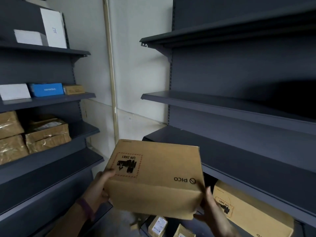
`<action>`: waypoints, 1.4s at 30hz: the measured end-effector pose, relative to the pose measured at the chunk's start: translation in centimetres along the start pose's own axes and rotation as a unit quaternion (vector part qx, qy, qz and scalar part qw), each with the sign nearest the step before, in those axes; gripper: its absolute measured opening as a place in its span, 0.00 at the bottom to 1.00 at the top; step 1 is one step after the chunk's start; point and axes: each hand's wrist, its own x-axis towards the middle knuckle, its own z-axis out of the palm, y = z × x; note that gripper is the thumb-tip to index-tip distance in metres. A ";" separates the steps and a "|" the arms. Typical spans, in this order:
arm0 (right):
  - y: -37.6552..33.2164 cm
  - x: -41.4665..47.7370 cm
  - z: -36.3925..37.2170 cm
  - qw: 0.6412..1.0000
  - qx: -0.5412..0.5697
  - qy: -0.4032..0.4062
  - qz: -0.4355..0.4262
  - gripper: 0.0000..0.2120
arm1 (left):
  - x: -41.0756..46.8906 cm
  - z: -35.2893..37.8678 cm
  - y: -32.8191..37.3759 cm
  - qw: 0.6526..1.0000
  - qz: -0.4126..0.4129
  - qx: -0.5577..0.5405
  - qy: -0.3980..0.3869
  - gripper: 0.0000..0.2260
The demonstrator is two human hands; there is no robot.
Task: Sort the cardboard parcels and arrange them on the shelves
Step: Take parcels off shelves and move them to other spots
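Observation:
I hold a brown cardboard parcel (153,178) printed "PICO" and "UN 3481" in the air between two dark shelf units. My left hand (100,187) grips its left side, thumb on the top face. My right hand (209,209) clasps its lower right corner, fingers underneath. A second PICO parcel (251,212) lies on a low shelf of the right unit, just right of my right hand. The right unit's shelf (239,151) beside the held parcel is bare.
The left unit (51,161) carries taped brown parcels (46,134), a blue box (47,89), a small brown box (73,89) and white boxes (53,28). Small parcels (158,227) lie on the floor below. A pale wall and pipe (111,74) stand between the units.

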 end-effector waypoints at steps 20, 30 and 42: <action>-1.1 1.9 -1.3 0.983 -0.039 -0.048 -0.174 0.27 | 1.3 -2.4 -1.8 0.991 0.093 0.028 -0.097 0.28; -7.9 -0.3 3.8 0.930 -0.135 -0.017 -0.342 0.38 | 3.2 0.5 3.3 0.987 0.134 -0.079 -0.047 0.24; -7.3 -1.5 7.7 0.830 -0.243 0.077 -0.496 0.39 | 4.1 1.8 4.4 0.982 0.102 -0.152 -0.042 0.25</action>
